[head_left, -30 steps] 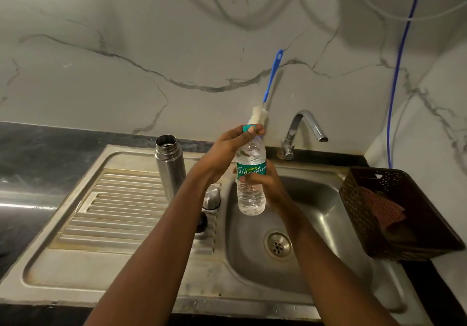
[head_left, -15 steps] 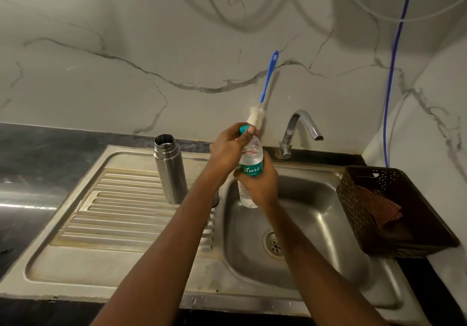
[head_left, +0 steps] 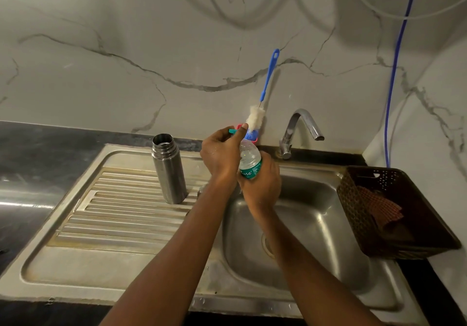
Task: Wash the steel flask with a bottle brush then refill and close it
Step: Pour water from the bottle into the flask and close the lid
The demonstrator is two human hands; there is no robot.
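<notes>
The person's right hand was wrapped tight round the middle of a plastic water bottle, which leaned a little over the sink. The left hand pinched the little green cap at its top with thumb and fingers. I couldn't tell if the cap was off or on.

I thought a few things could go wrong. The right hand squeezed a soft bottle, so once the cap was free, water might jump out. The cap was small and the fingers looked wet, so it might slip and fall into the sink. The steel flask stood upright on the bumpy draining board, just beside the left arm. A bump from that arm could tip it over. Its mouth was narrow too, so poured water might miss it.

The bottle had clear water in it, but the hand hid how much. The flask had no lid on, and it was too dark inside to see if anything was in it. The brown basket on the right held a checked cloth. The bottle brush leaned on the wall behind the hands, and nobody was holding it.
</notes>
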